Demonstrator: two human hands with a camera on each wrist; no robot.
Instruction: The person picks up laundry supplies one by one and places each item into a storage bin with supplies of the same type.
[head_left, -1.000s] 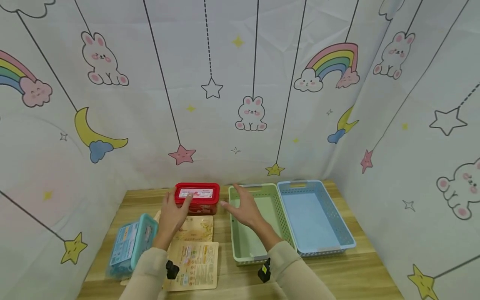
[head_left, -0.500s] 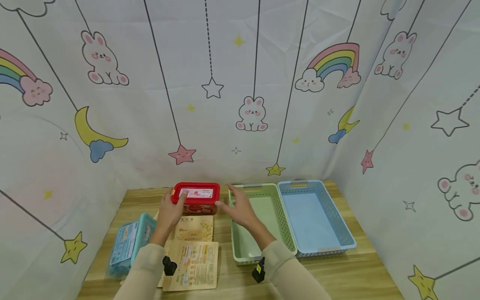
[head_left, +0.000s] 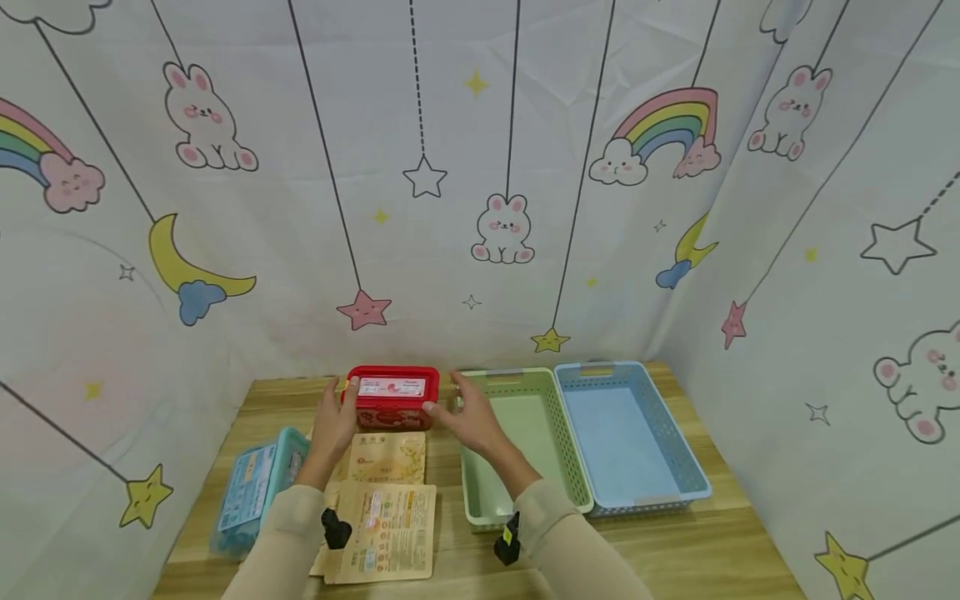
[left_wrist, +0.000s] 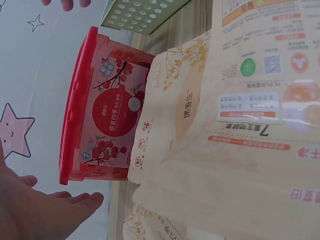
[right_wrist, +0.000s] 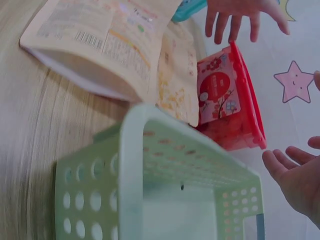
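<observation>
A red lidded tub (head_left: 395,415) with a berry-print label (left_wrist: 112,115) stands at the back of the table. My left hand (head_left: 333,427) is at its left side, fingers fairly straight and thumb near the lid corner. Across from it, my right hand (head_left: 474,423) is spread at the tub's right side, over the edge of the green basket (head_left: 525,517). In the right wrist view a small gap shows between the right fingertips (right_wrist: 272,162) and the lid. Whether the left hand touches the tub I cannot tell.
Several tan pouches (head_left: 386,533) lie before the tub, overlapping. A teal-lidded box (head_left: 251,492) leans at the left. Right of the green basket sits a blue basket (head_left: 630,442). A patterned white curtain (head_left: 450,275) rises behind the wooden table (head_left: 675,558).
My left hand has shifted left, off the front of the tub to its side. The right hand has moved left, closer to the tub. The tub has stayed in place.
</observation>
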